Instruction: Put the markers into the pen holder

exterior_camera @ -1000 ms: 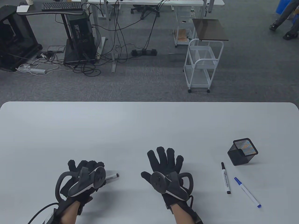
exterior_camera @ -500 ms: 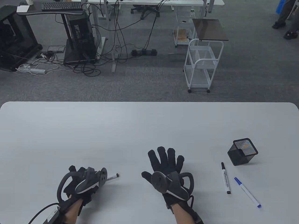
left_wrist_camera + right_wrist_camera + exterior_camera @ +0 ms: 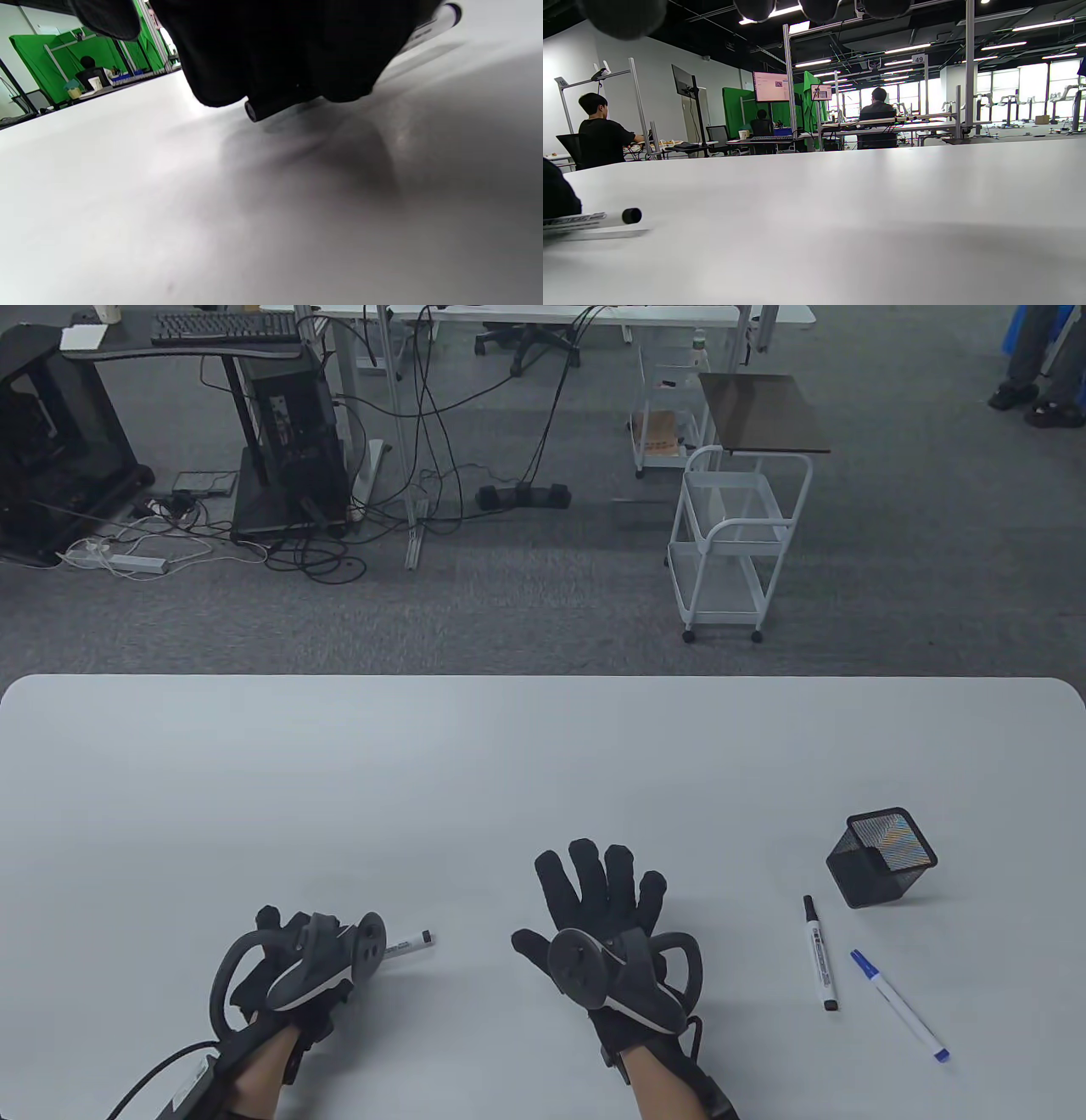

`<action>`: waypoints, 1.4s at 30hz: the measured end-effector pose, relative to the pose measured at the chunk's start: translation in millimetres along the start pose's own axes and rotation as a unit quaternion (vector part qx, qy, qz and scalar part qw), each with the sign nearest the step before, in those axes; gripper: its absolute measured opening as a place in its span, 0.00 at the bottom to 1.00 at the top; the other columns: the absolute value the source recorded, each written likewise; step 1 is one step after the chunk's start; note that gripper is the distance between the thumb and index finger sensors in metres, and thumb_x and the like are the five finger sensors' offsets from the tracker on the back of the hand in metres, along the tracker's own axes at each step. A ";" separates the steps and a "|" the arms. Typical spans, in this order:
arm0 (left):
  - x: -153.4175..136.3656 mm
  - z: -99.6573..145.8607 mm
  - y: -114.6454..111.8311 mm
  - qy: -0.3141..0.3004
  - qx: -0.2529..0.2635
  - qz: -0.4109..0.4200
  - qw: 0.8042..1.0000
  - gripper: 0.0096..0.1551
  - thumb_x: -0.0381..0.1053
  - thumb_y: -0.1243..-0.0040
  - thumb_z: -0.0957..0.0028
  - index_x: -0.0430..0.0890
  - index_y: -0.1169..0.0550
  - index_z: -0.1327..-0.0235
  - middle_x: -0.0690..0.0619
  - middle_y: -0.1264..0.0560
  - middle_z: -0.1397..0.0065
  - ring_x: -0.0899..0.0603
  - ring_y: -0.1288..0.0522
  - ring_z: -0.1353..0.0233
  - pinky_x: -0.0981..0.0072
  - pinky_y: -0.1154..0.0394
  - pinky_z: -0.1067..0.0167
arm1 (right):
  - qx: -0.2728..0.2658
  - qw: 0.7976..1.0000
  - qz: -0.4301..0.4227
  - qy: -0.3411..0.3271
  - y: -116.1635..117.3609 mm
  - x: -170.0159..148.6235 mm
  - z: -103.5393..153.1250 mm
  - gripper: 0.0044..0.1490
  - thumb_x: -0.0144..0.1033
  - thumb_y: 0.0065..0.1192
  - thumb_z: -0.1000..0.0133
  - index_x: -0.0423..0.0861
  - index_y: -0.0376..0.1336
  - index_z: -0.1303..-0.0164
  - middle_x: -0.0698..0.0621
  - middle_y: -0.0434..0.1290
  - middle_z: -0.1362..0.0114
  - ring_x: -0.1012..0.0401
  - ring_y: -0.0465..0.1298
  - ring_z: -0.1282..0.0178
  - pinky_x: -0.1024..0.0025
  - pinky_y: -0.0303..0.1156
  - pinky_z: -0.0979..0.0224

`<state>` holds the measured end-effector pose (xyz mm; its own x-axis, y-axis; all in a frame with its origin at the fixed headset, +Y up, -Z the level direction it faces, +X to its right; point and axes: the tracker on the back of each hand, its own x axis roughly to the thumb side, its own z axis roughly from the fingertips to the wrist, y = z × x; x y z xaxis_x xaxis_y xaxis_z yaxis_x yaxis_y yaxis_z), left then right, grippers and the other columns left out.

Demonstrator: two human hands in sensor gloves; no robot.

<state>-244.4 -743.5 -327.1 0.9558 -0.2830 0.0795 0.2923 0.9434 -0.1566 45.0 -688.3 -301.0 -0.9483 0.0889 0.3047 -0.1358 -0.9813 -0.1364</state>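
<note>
Pickup of the first marker [image 3: 409, 942] appears to be the step in hand; the left hand [image 3: 297, 971] is curled over that marker's near end, far to the left of the holder [image 3: 881, 858], and the left wrist view shows the gloved fingers [image 3: 297, 51] wrapped around the barrel with one black end poking out below them and the capped end out past the hand; whether the marker has left the table [image 3: 509, 763] cannot be told, though it looks at most barely raised. The right hand [image 3: 602, 933] lies flat and spread on the table between the left hand and the holder, grasping nothing; its wrist view shows only fingertips at the top edge and the marker's cap at the left. Two more pens lie just left of and nearer than the holder: a black-capped marker [image 3: 820, 954] and a blue pen [image 3: 899, 1005], side by side but apart. The holder stands upright near the table's right edge, with nothing visible inside.

Next, by this reading, the left hand must lift its marker clear, carry it across the table past the right hand, turn it upright over the holder's mouth and lower it in; the long carry makes a firm grip matter, and a handover to the right hand would be an alternative.
</note>
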 end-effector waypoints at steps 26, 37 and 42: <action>43.0 84.1 86.3 -0.120 0.289 0.189 0.931 0.27 0.61 0.36 0.42 0.61 0.25 0.29 0.58 0.23 0.29 0.48 0.17 0.29 0.42 0.30 0.19 | -0.085 0.942 -0.321 -0.050 -50.1 6.7 18.4 0.38 0.53 0.51 0.32 0.45 0.56 0.15 0.44 0.69 0.25 0.52 0.78 0.36 0.46 0.66 0.26; 44.7 87.7 87.1 -0.123 0.305 0.194 0.924 0.27 0.61 0.37 0.41 0.62 0.26 0.29 0.59 0.24 0.28 0.48 0.18 0.28 0.41 0.31 0.19 | -0.085 0.944 -0.313 -0.058 -51.9 13.0 19.8 0.33 0.49 0.55 0.32 0.45 0.59 0.19 0.46 0.73 0.31 0.56 0.80 0.42 0.49 0.69 0.28; 45.9 87.4 86.8 -0.125 0.301 0.192 0.926 0.26 0.61 0.37 0.41 0.62 0.26 0.29 0.58 0.24 0.28 0.48 0.18 0.28 0.41 0.31 0.18 | -0.081 0.945 -0.312 -0.056 -50.6 12.2 18.6 0.32 0.49 0.56 0.33 0.45 0.62 0.22 0.46 0.75 0.34 0.57 0.81 0.45 0.49 0.70 0.29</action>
<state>-177.9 -659.5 -251.0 0.9265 0.0706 0.3695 -0.2095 0.9126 0.3510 45.6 -640.7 -272.8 -0.6337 0.6144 0.4700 -0.7093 -0.7040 -0.0359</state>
